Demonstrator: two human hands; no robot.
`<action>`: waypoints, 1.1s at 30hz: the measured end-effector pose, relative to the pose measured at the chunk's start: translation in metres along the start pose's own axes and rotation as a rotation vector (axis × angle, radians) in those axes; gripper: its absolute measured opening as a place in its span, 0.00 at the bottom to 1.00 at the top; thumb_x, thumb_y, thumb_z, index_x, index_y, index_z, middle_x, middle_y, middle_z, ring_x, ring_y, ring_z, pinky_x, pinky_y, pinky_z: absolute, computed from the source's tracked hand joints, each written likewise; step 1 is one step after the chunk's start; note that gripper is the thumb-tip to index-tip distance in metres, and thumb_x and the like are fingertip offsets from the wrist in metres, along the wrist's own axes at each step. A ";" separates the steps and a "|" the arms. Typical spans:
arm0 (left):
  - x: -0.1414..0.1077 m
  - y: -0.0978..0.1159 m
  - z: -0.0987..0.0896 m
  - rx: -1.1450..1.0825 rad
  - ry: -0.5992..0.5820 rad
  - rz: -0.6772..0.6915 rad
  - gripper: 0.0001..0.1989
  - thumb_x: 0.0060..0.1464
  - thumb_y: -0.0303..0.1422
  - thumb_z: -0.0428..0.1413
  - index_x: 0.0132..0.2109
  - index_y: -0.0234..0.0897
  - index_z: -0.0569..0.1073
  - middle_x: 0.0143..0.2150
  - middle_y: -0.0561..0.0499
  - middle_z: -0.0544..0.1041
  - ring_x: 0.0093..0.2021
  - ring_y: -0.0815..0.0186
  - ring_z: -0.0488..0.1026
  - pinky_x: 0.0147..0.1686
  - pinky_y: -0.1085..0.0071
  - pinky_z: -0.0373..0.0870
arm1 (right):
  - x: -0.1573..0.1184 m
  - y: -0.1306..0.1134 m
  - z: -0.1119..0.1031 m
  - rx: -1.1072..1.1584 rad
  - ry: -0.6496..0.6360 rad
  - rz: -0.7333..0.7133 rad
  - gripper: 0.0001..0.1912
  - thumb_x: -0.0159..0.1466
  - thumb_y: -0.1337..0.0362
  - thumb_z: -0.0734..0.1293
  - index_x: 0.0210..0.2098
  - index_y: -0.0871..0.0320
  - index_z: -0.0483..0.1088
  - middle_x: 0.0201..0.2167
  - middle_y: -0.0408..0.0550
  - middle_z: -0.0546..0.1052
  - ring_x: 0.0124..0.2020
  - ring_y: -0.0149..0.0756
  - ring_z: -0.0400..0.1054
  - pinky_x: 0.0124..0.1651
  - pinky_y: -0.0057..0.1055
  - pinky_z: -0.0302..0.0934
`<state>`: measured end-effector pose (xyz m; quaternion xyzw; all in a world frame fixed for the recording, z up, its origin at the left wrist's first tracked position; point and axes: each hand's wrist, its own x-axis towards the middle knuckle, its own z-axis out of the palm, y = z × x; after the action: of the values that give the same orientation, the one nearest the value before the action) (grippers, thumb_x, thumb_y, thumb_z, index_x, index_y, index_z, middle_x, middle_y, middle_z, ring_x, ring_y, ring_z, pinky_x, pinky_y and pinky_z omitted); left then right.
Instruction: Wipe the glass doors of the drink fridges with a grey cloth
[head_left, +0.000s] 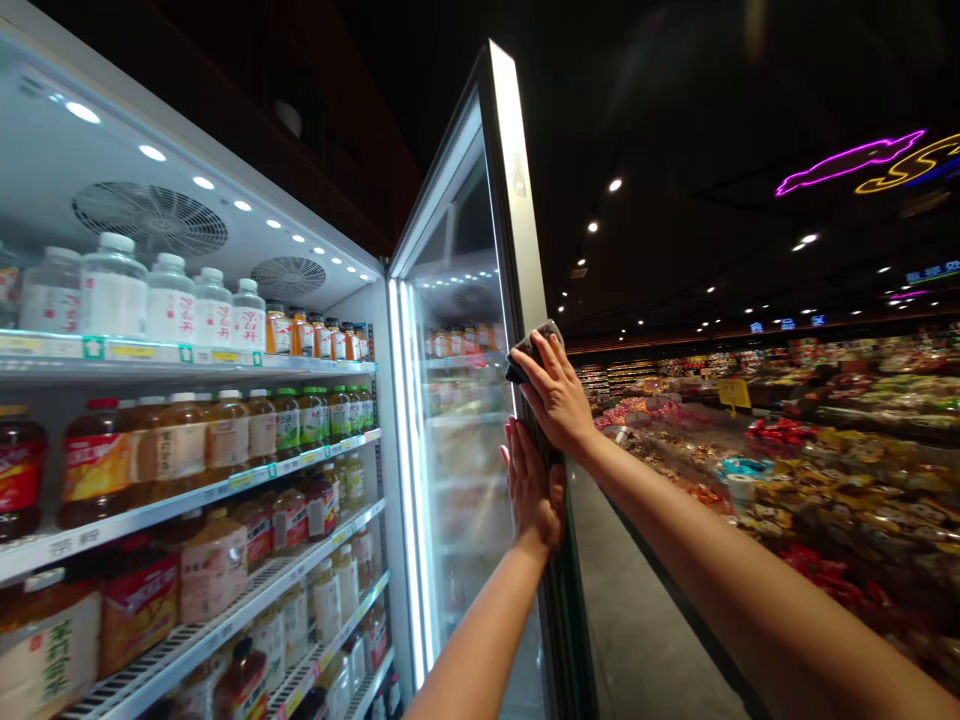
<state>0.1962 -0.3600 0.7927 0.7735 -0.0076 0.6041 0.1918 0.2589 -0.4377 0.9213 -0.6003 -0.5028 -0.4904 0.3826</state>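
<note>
A glass cooler door (517,200) stands swung open, its edge frame facing me. My right hand (556,392) presses a dark grey cloth (534,350) against the door's edge, with the fingers over the cloth. Just below, my left hand (534,485) lies flat against the inner side of the door frame, fingers pointing up and thumb by the edge; nothing shows in it. The glass reflects bottles and a bright light strip.
Left of the door, an open lit cooler holds shelves (315,365) of bottled drinks (180,440). To the right, beyond a grey floor aisle (637,610), lie displays of packaged goods (862,490) under a dark ceiling.
</note>
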 end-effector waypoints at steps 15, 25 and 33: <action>-0.007 -0.015 0.010 0.316 0.166 0.231 0.43 0.66 0.24 0.46 0.76 0.45 0.29 0.78 0.42 0.42 0.77 0.52 0.43 0.72 0.41 0.51 | 0.121 0.007 -0.005 -0.038 0.098 -0.047 0.25 0.71 0.66 0.60 0.66 0.47 0.67 0.76 0.45 0.54 0.77 0.44 0.40 0.74 0.52 0.50; -0.005 -0.015 0.019 0.323 0.159 0.237 0.42 0.66 0.25 0.46 0.77 0.41 0.30 0.79 0.44 0.41 0.77 0.54 0.44 0.73 0.46 0.52 | 0.166 0.024 -0.011 0.001 0.145 -0.084 0.25 0.70 0.66 0.60 0.66 0.51 0.67 0.75 0.46 0.54 0.77 0.45 0.41 0.75 0.49 0.46; 0.002 -0.010 0.041 0.313 0.142 0.252 0.41 0.67 0.27 0.45 0.77 0.41 0.29 0.79 0.41 0.37 0.77 0.53 0.41 0.72 0.45 0.53 | 0.101 0.058 -0.013 0.045 -0.012 -0.167 0.28 0.70 0.64 0.61 0.69 0.47 0.63 0.77 0.43 0.50 0.77 0.45 0.38 0.75 0.51 0.46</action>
<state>0.2377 -0.3633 0.7840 0.7423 0.0033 0.6700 -0.0078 0.3143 -0.4390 1.0244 -0.5504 -0.5643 -0.5055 0.3508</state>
